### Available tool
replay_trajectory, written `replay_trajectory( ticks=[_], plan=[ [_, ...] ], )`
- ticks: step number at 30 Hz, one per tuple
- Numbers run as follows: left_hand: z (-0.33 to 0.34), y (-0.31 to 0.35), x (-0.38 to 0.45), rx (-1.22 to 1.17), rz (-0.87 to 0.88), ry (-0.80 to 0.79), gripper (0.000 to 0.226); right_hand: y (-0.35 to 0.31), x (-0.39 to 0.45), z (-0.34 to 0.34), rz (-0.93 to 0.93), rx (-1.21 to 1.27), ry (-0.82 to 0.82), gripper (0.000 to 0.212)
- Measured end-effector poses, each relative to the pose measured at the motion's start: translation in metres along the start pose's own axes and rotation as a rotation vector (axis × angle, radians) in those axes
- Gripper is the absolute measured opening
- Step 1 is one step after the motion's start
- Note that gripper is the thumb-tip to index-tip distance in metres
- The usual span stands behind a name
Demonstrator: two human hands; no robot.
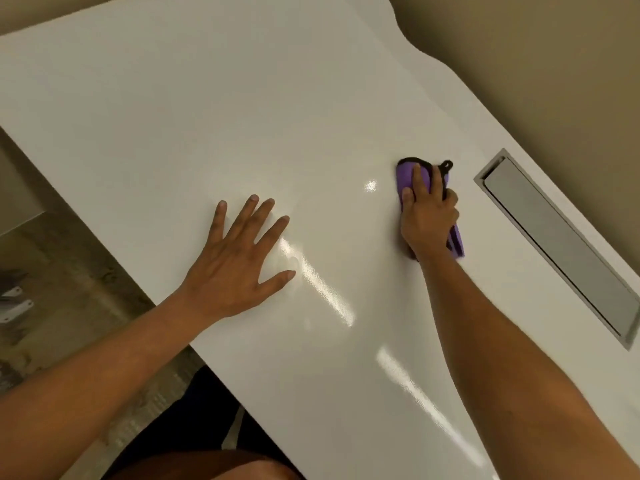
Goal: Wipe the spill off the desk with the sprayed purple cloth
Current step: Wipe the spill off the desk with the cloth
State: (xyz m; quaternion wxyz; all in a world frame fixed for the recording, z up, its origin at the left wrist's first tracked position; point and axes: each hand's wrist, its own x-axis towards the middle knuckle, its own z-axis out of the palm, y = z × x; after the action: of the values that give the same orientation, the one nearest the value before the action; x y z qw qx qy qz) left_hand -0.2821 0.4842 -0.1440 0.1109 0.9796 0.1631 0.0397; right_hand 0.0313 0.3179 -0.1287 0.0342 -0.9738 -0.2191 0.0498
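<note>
— Two hands on the desk (242, 109), I see. What is each one doing?

— My left hand (239, 268) lies flat and open, fingers spread, palm on the white top at about eight o'clock from the middle of the head view. It holds nothing; I judge it is just bracing me. My right hand (427, 216) is closed over the purple cloth (405, 178), bunched with its black edging and loop poking out past my fingertips, at about three o'clock.

— Where is the cloth against the rest?

— Pressed on the desk, between my left hand and the grey cable hatch (554, 244), which sits further toward three o'clock near the desk's edge. The cloth is near the hatch but apart from it.

— And the spill?

— I cannot pick it out for certain. There is a bright glint (371, 186) just at nine o'clock from the cloth and glossy streaks (325, 289) at seven o'clock from it, but those may be lamp reflections and not liquid.

— So how do you wipe well from here?

— I would keep the palm flat on the cloth so more of it meets the surface, draw it in overlapping passes toward those shiny patches, and stay off the hatch so nothing wet runs into the slot.
</note>
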Motion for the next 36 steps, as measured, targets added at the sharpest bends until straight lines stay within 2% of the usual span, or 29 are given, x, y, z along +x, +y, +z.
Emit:
replay_trajectory(
  ticks=[3, 7, 11, 15, 18, 22, 24, 25, 27, 30, 33, 36],
  plan=[
    [0.000, -0.002, 0.002, -0.004, -0.009, -0.045, 0.093, -0.055, -0.013, 0.006, -0.168, 0.021, -0.029, 0.052],
    [0.000, -0.017, 0.001, -0.008, -0.031, -0.095, 0.106, -0.086, -0.089, 0.017, -0.358, 0.033, -0.093, 0.052],
    [0.002, -0.034, -0.004, 0.004, -0.007, -0.149, 0.119, -0.069, -0.181, 0.025, -0.406, 0.096, -0.180, 0.052],
    [0.003, -0.036, -0.005, 0.023, 0.041, -0.179, 0.123, -0.017, -0.280, 0.030, -0.463, 0.093, -0.247, 0.053],
    [0.003, -0.030, -0.002, 0.003, 0.088, -0.151, 0.120, 0.032, -0.306, 0.025, -0.316, 0.078, -0.220, 0.051],
    [0.001, -0.009, 0.007, -0.046, 0.180, -0.134, 0.118, 0.061, -0.245, 0.015, 0.197, 0.054, -0.043, 0.050],
    [0.001, 0.007, 0.012, -0.072, 0.261, -0.134, 0.117, 0.044, -0.212, 0.017, 0.340, 0.084, -0.022, 0.051],
    [0.002, 0.017, 0.015, -0.081, 0.306, -0.134, 0.115, 0.030, -0.204, 0.019, 0.317, 0.097, -0.024, 0.052],
    [0.004, 0.038, 0.024, -0.096, 0.393, -0.132, 0.111, 0.001, -0.207, 0.024, 0.145, 0.108, -0.026, 0.053],
    [0.008, 0.065, 0.040, -0.100, 0.494, -0.155, 0.107, -0.017, -0.246, 0.032, -0.024, 0.135, -0.014, 0.055],
    [0.014, 0.086, 0.056, -0.064, 0.567, -0.178, 0.109, 0.001, -0.301, 0.037, 0.090, 0.130, -0.007, 0.067],
    [0.022, 0.107, 0.066, -0.017, 0.637, -0.181, 0.111, 0.039, -0.360, 0.037, 0.349, 0.143, 0.008, 0.062]
  ],
)
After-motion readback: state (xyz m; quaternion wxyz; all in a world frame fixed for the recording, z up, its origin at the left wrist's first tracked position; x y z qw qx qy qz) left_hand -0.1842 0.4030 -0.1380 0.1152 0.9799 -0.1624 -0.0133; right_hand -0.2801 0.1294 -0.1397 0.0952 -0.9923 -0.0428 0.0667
